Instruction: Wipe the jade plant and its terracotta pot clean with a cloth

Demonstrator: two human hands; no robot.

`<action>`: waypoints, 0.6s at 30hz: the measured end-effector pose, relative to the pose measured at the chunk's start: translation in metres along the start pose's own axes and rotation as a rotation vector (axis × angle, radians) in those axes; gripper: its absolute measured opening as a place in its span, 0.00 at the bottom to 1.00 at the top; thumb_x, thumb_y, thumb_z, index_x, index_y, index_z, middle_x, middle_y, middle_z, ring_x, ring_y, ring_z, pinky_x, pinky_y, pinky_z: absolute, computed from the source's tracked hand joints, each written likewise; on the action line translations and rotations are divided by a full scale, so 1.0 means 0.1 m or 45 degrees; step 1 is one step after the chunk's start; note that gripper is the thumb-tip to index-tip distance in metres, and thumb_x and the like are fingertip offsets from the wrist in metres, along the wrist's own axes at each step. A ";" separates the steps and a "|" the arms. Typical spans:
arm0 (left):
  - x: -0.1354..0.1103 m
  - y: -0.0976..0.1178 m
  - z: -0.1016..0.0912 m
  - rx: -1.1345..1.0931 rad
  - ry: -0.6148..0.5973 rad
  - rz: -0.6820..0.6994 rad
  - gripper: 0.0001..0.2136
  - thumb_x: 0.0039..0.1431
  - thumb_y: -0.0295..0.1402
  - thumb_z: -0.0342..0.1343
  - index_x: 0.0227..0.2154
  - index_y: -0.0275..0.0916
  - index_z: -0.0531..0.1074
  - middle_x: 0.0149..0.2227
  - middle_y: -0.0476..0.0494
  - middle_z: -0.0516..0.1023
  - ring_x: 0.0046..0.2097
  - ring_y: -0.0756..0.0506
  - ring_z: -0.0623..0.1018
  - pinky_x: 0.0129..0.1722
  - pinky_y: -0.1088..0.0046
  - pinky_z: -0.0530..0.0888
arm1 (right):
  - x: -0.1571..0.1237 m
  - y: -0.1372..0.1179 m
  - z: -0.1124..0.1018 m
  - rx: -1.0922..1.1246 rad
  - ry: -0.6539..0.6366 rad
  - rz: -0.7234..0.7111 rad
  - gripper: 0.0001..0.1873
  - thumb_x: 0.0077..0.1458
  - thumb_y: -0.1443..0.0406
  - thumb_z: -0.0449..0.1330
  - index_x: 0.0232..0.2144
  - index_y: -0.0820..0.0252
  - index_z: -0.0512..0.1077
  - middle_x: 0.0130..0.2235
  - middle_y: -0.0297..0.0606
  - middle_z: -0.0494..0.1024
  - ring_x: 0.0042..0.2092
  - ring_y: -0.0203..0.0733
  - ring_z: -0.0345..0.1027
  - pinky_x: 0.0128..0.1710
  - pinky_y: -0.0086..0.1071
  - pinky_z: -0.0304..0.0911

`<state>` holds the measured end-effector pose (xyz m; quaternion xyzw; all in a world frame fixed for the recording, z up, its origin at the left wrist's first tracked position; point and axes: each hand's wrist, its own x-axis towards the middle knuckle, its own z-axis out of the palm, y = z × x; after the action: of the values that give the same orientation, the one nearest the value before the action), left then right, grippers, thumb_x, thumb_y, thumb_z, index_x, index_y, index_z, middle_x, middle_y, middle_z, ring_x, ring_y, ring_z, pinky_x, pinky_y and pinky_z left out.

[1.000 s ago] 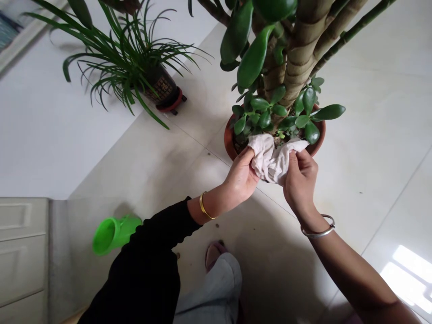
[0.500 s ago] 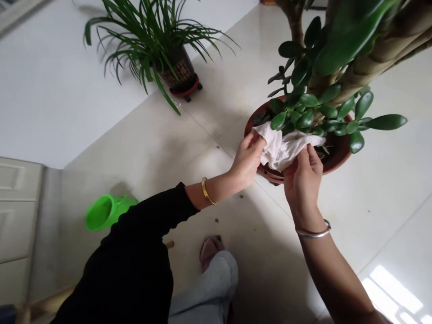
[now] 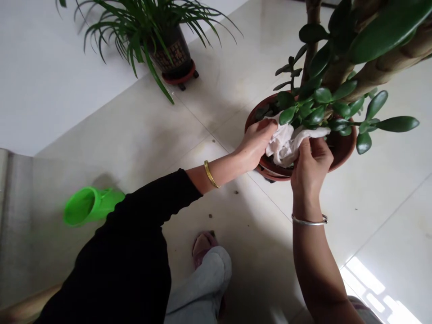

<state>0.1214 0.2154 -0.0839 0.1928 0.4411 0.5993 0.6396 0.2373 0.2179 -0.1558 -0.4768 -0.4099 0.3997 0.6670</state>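
Glossy cream floor tiles [image 3: 151, 135]; plain white wall [image 3: 40, 81] at left; bright patch of daylight [image 3: 371, 288] lower right.

The left arm [image 3: 151, 211], in a black sleeve, is stretching forward and to the right, nearly straight, its wrist wearing a gold bangle [image 3: 211, 174]. The left hand [image 3: 254, 144] is curling its fingers downward in a pinch, its back facing up. The bare right arm [image 3: 313, 270] is extending straight ahead, with a silver bangle [image 3: 308, 220] ringing the wrist. The right hand [image 3: 310, 164] is pinching too, thumb and fingertips pressing together, just beside the left hand.
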 end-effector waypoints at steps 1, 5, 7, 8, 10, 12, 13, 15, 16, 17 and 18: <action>0.02 0.01 0.01 0.043 -0.047 -0.005 0.07 0.60 0.30 0.68 0.29 0.38 0.75 0.33 0.42 0.81 0.54 0.37 0.79 0.62 0.60 0.69 | 0.00 -0.03 0.02 -0.016 -0.005 0.006 0.13 0.55 0.54 0.67 0.33 0.58 0.77 0.33 0.33 0.75 0.40 0.39 0.72 0.43 0.34 0.70; 0.12 0.02 0.04 0.165 -0.122 0.014 0.08 0.57 0.34 0.71 0.32 0.37 0.77 0.35 0.40 0.83 0.56 0.33 0.78 0.63 0.57 0.67 | 0.02 -0.11 0.12 -0.069 0.064 0.004 0.11 0.51 0.58 0.67 0.27 0.58 0.74 0.31 0.30 0.70 0.32 0.33 0.64 0.34 0.30 0.65; 0.18 0.01 0.04 0.227 -0.127 0.054 0.09 0.58 0.36 0.70 0.31 0.37 0.78 0.35 0.40 0.83 0.55 0.34 0.78 0.62 0.56 0.68 | 0.03 -0.09 0.17 -0.086 0.101 -0.003 0.11 0.52 0.57 0.66 0.27 0.58 0.73 0.31 0.31 0.70 0.31 0.33 0.63 0.34 0.31 0.65; 0.20 0.01 0.03 0.252 -0.133 0.076 0.09 0.58 0.36 0.70 0.31 0.37 0.78 0.35 0.40 0.83 0.54 0.34 0.79 0.61 0.56 0.69 | 0.04 -0.08 0.20 -0.090 0.118 -0.008 0.11 0.52 0.57 0.66 0.28 0.58 0.73 0.32 0.31 0.70 0.32 0.33 0.63 0.35 0.31 0.65; 0.24 0.00 0.02 0.289 -0.156 0.103 0.09 0.58 0.37 0.70 0.31 0.38 0.78 0.35 0.41 0.83 0.53 0.35 0.79 0.60 0.58 0.70 | 0.04 -0.05 0.27 -0.091 0.153 -0.012 0.11 0.52 0.57 0.65 0.29 0.59 0.74 0.33 0.32 0.71 0.33 0.34 0.64 0.38 0.32 0.66; 0.26 0.01 0.01 0.321 -0.166 0.109 0.08 0.57 0.36 0.71 0.32 0.38 0.79 0.34 0.42 0.83 0.53 0.36 0.79 0.59 0.60 0.70 | 0.03 -0.02 0.32 -0.066 0.166 0.002 0.10 0.53 0.57 0.64 0.30 0.59 0.75 0.33 0.32 0.72 0.34 0.35 0.66 0.40 0.33 0.67; 0.26 0.02 0.00 0.339 -0.166 0.112 0.08 0.56 0.36 0.71 0.33 0.38 0.80 0.34 0.42 0.83 0.53 0.36 0.80 0.58 0.61 0.71 | 0.03 -0.01 0.35 -0.034 0.165 0.018 0.10 0.53 0.57 0.63 0.31 0.59 0.75 0.33 0.32 0.72 0.35 0.36 0.67 0.41 0.34 0.67; 0.27 0.04 0.00 0.364 -0.160 0.119 0.08 0.55 0.35 0.71 0.34 0.38 0.81 0.34 0.44 0.83 0.51 0.38 0.80 0.57 0.63 0.71 | 0.03 0.02 0.38 0.052 0.177 0.057 0.11 0.55 0.57 0.62 0.30 0.58 0.75 0.32 0.31 0.72 0.35 0.37 0.68 0.42 0.36 0.69; 0.27 0.05 -0.01 0.366 -0.161 0.116 0.07 0.55 0.34 0.71 0.34 0.38 0.82 0.33 0.45 0.83 0.50 0.39 0.80 0.57 0.63 0.71 | 0.04 0.04 0.39 0.081 0.190 0.067 0.11 0.55 0.57 0.61 0.30 0.58 0.74 0.31 0.31 0.72 0.35 0.38 0.69 0.42 0.37 0.69; 0.28 0.07 -0.01 0.362 -0.165 0.109 0.07 0.54 0.33 0.72 0.34 0.38 0.82 0.33 0.46 0.83 0.49 0.40 0.81 0.57 0.64 0.71 | 0.06 0.06 0.39 0.082 0.159 0.062 0.12 0.57 0.56 0.59 0.30 0.58 0.74 0.31 0.31 0.72 0.36 0.39 0.70 0.43 0.38 0.70; 0.28 0.08 -0.01 0.346 -0.170 0.098 0.07 0.53 0.31 0.72 0.35 0.38 0.83 0.34 0.46 0.83 0.48 0.41 0.81 0.57 0.64 0.70 | 0.08 0.07 0.40 0.063 0.124 0.046 0.13 0.58 0.55 0.58 0.30 0.57 0.73 0.31 0.32 0.72 0.37 0.39 0.70 0.45 0.39 0.70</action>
<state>0.1127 0.2430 -0.0876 0.3340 0.4668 0.5441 0.6120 0.2021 0.2391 -0.1534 -0.4864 -0.3581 0.3981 0.6904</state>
